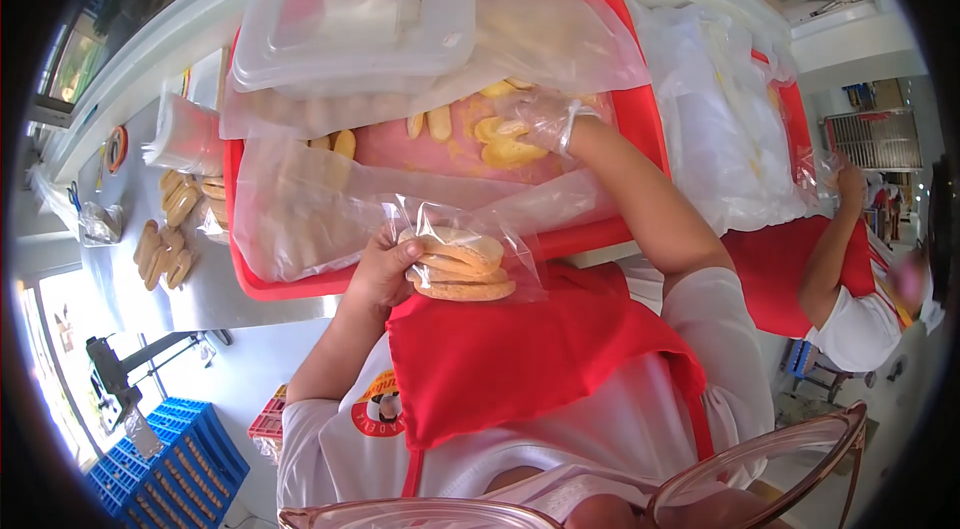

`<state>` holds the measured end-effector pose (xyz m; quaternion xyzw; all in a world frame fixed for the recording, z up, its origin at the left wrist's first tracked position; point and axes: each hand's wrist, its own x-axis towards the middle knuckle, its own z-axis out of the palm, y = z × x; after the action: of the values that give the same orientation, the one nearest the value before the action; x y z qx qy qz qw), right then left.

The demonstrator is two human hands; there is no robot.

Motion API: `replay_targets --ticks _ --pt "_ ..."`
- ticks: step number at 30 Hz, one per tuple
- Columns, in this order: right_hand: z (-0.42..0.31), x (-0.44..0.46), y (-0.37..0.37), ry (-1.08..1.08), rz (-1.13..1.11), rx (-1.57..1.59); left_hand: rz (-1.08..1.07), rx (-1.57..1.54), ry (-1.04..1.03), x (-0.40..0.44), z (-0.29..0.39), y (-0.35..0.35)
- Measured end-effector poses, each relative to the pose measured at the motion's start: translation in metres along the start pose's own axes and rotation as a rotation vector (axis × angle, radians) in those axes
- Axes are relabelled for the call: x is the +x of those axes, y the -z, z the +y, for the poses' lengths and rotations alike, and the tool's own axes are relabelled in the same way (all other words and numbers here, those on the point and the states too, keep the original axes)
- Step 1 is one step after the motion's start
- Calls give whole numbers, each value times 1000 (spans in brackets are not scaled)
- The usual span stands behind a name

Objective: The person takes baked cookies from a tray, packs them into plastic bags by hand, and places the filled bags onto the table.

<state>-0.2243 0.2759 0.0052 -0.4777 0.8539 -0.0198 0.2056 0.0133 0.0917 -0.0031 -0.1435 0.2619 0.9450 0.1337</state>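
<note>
My bare left hand [382, 267] pinches the edge of a clear plastic bag [527, 264] in front of my apron. Several flat oval biscuits [460, 269] are stacked inside the bag. My right hand [543, 121], in a clear plastic glove, reaches into a red tray [655, 129]. Its fingers are curled onto a small cluster of yellowish biscuits [510, 151], and the glove partly hides them. More biscuits [438, 124] and crumbs lie on the pinkish tray bottom, between folded-back plastic sheets [430, 199].
A translucent plastic container [350, 24] sits over the tray's far left part. On the metal table [215, 274] are biscuit groups [162, 254] and a stack of clear bags [188, 134]. At right, a plastic-covered red tray [715, 119] stands near another person [850, 279]. Blue crates [175, 464] stand lower left.
</note>
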Motion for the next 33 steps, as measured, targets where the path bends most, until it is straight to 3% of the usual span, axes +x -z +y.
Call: replay_targets --ticks 1,4,7,10,21,25,28,31,33 --pt "-1 4 0 -52 -95 -3 2 -1 -1 0 0 1" --pt "-15 -4 12 -10 33 -45 10 1 -5 -2 3 -4" --pt "-14 5 13 -113 -194 -194 22 4 -16 -4 4 -8" --pt "-15 9 15 -177 -278 -217 16 14 -20 -3 3 -9" --pt "-31 -12 5 -402 -106 66 -25 60 -5 -7 7 -12" --pt "-28 -19 7 -275 -72 -86 3 60 3 -9 9 -15" --pt "-35 -27 5 -392 65 166 -2 -12 -35 -7 3 -5" --pt "-45 -32 -5 -225 80 253 -8 -54 -40 -6 4 -7" --pt "-29 -29 -31 -57 138 532 -4 -55 -44 -6 5 -8"
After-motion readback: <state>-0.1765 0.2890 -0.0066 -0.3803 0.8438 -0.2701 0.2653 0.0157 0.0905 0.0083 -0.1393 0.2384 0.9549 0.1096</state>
